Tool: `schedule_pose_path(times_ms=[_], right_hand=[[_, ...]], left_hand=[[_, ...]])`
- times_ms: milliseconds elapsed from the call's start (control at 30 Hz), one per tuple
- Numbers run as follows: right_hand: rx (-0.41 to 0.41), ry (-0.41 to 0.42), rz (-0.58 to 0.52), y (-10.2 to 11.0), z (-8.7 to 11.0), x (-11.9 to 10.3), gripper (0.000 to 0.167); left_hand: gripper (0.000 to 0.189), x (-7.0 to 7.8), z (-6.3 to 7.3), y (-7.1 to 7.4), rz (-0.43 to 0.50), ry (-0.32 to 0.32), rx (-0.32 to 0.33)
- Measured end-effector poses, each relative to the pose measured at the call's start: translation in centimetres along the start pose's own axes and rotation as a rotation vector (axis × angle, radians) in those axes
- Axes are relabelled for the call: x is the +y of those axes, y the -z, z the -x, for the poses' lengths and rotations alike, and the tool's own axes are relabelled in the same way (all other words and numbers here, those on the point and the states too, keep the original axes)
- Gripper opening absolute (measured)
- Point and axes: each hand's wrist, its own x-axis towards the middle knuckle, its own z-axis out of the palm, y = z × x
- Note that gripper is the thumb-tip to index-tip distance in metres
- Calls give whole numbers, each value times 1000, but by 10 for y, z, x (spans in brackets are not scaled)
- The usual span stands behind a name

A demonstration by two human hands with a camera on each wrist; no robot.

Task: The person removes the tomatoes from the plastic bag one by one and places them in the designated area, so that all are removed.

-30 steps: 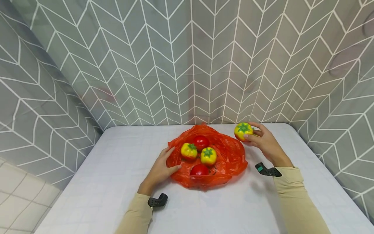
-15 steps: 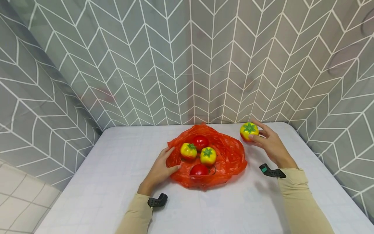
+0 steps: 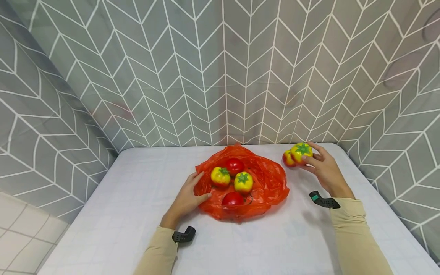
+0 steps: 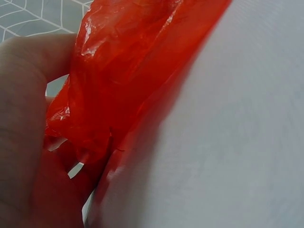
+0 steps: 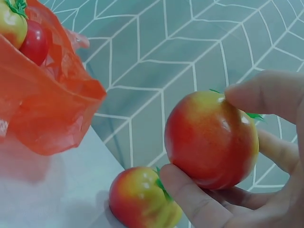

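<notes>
An open red plastic bag [image 3: 269, 181] lies on the table with several toy tomatoes inside. Two of these show yellow tops with green leaves, such as the yellow tomato [image 3: 243, 182]; others show red undersides, such as the red tomato [image 3: 233, 198]. At the bag's left rim, my left hand [image 3: 187, 194] holds the plastic between thumb and fingers. My right hand [image 3: 324, 166] grips a yellow-and-red tomato [image 5: 211, 140] at the back right, raised above the table. Just left of it, another tomato [image 3: 288, 158] rests on the table, partly overlapped by the held one.
A white cloth covers the table [image 3: 130, 214]. Grey chevron curtains [image 3: 213, 76] stand behind the table and along both sides. White floor tiles [image 3: 24, 229] show at the lower left.
My right hand has moved right, carrying its tomato past the one on the table, which was mostly hidden behind it and now shows. The left hand still holds the bag's rim.
</notes>
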Motion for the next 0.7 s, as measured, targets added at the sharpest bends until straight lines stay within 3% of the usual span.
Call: schedule_pose_path(times_ms=[267,700], right_hand=[[39,-23,-142,6,0,6,70],[64,-53,-184,13,4,10,81]], left_hand=[[82,-1,0,0,-11,-10,-3],[81,-3,-1,-1,-19,3,-7]])
